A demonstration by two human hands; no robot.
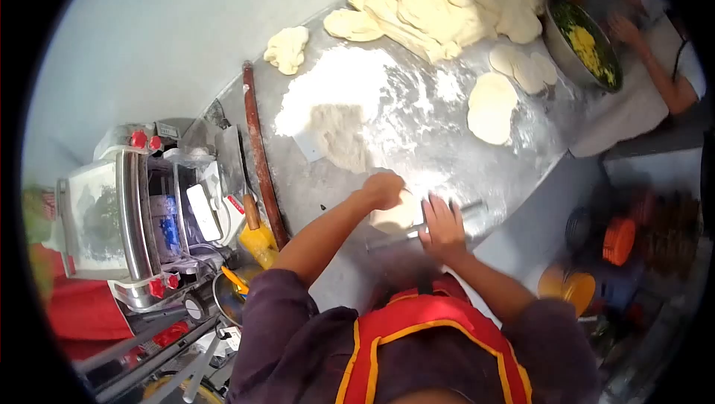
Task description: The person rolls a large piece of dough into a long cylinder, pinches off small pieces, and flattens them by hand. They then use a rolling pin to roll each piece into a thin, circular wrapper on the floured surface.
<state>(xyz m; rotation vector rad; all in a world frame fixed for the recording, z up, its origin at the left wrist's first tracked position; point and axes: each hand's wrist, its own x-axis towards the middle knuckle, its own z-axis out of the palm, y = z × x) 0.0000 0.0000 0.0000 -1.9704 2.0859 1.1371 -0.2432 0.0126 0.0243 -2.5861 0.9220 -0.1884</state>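
Observation:
My left hand (pixel 383 189) pinches the far edge of a small round dough disc (pixel 395 216) lying on the floured metal table (pixel 335 188). My right hand (pixel 443 229) lies palm down, fingers spread, on a thin rolling pin (pixel 471 212) that crosses the near edge of the disc. Both hands are close together at the table's near edge, just in front of my red apron.
A flour pile (pixel 335 102) and a white scraper (pixel 309 147) lie beyond my hands. Rolled discs (pixel 491 106), a big dough mass (pixel 447 2) and a filling bowl (pixel 588 43) are farther off, where another person's hand (pixel 624 28) works. A long wooden pin (pixel 259 151), a cleaver (pixel 232 162) and a machine (pixel 112 218) stand left.

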